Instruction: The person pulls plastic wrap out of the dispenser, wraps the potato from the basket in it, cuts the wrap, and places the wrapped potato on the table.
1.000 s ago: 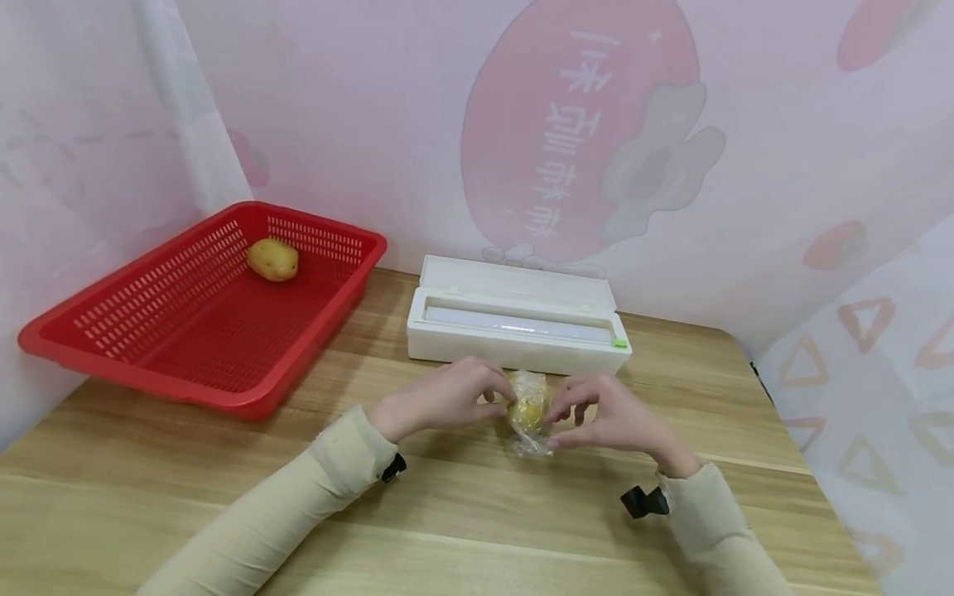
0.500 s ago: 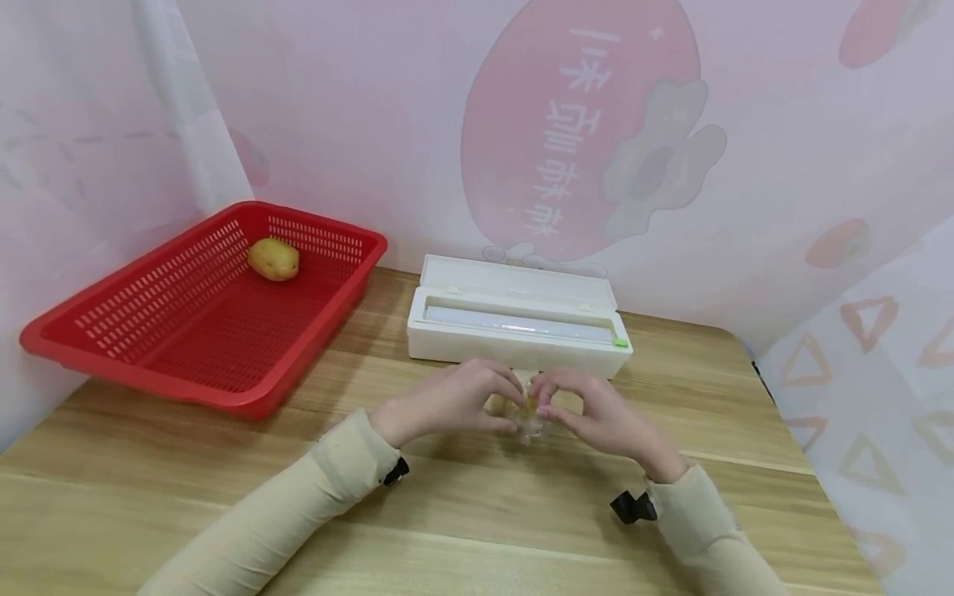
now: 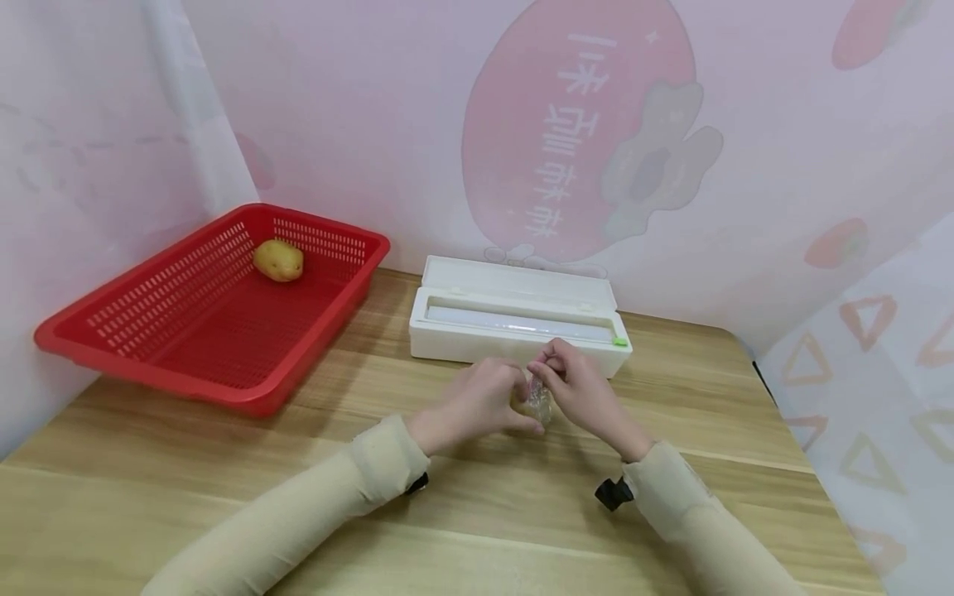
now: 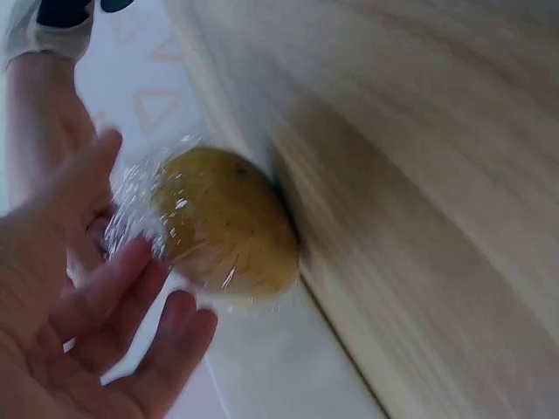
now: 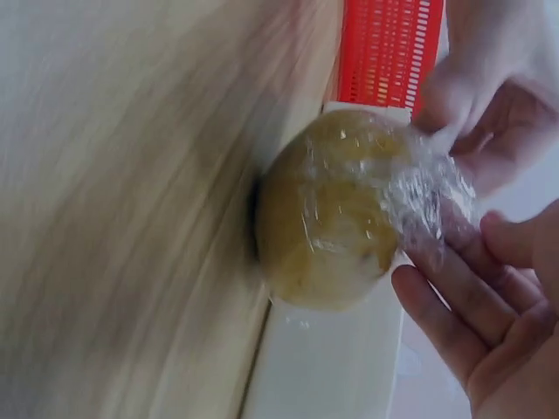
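A yellow potato [image 4: 236, 218] in crinkled plastic wrap [image 5: 415, 196] rests on the wooden table, its loose film bunched on the upper side. My left hand [image 3: 477, 401] bends round it from the left, thumb and fingers on the gathered film and covering much of the potato in the head view. From the right, my right hand [image 3: 585, 393] pinches film at the top between thumb and fingertips. Both wrist views show the fingertips right at the bunched wrap.
A red plastic basket [image 3: 253, 397] stands at the left with a bare potato [image 3: 278, 261] in it. Behind my hands is a white cling-film dispenser [image 3: 455, 341], lid raised, with a roll inside. A printed curtain [image 3: 358, 124] hangs at the back.
My left hand has moved right and closed in round the wrapped potato. My right hand has gone up and inward, from beside the potato to the film at its top.
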A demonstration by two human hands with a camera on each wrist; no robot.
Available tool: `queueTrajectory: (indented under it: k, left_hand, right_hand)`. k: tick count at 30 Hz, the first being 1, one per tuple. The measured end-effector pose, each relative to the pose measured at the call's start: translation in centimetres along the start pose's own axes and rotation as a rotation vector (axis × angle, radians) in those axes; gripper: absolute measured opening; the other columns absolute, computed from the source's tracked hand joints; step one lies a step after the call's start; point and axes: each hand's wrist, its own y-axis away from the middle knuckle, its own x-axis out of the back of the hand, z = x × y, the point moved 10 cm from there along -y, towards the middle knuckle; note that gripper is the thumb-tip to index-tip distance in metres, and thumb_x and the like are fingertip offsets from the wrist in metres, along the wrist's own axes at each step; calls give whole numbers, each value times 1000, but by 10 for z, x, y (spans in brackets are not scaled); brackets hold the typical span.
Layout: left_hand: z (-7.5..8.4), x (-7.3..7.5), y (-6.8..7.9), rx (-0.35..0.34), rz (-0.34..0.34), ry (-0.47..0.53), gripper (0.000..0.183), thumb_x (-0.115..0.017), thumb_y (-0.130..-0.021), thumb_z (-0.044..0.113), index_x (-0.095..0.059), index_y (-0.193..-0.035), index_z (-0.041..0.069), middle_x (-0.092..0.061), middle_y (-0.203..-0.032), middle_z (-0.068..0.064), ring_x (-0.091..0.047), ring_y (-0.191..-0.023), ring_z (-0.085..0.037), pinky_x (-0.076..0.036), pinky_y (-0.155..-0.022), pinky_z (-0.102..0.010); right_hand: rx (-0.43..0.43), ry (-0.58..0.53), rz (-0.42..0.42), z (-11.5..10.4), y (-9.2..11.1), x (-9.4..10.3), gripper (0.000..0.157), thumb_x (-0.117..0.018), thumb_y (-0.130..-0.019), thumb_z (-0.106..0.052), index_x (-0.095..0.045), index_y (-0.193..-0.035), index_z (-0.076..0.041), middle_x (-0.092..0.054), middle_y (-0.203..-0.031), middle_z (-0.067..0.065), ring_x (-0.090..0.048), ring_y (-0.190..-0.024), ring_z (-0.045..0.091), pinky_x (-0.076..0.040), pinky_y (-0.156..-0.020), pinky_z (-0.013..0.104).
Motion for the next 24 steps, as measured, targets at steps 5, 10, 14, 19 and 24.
queueTrajectory:
  k: [5,10,14,19,24]
  left_hand:
    - [-10,-3,-7,56,43,69,22,-86,-77,27,-68,-68,17,-59,-67,13,-51,-62,-4,-45,-56,-21]
    - [-18,-3,-9,65,10,183,14,-82,-82,16,-72,-72,13,-64,-73,9,-49,-57,-7,-44,-54,-23]
    - [-21,-1,-10,60,-31,201,18,-76,-87,13,-70,-70,10,-61,-64,7,-41,-47,-5,-36,-47,-20]
    - [-24,2,-11,72,-47,212,22,-74,-86,11,-70,-65,9,-58,-55,8,-40,-44,-4,-35,-44,-19]
    - [-32,8,-10,137,6,251,17,-82,-78,9,-69,-68,11,-65,-69,6,-55,-59,-7,-47,-57,-21]
  right_hand:
    - [-94,-82,14,13,-1,2,14,-61,-99,-16,-61,-96,-2,-70,-75,4,-63,-65,21,-51,-61,29]
    - [-58,-139,-90,21,4,-1,30,-78,-86,-19,-64,-108,-5,-70,-101,2,-66,-95,23,-52,-84,48]
    - [120,40,-175,13,8,-5,67,-92,-68,-21,-62,-126,-7,-61,-129,5,-53,-122,25,-40,-102,48]
    - [192,145,-227,13,9,-14,75,-89,-71,-27,-58,-136,-5,-58,-135,8,-52,-125,24,-41,-103,41]
    - [95,58,-234,23,9,-18,66,-84,-77,-29,-60,-136,-11,-61,-131,2,-56,-120,19,-44,-99,35]
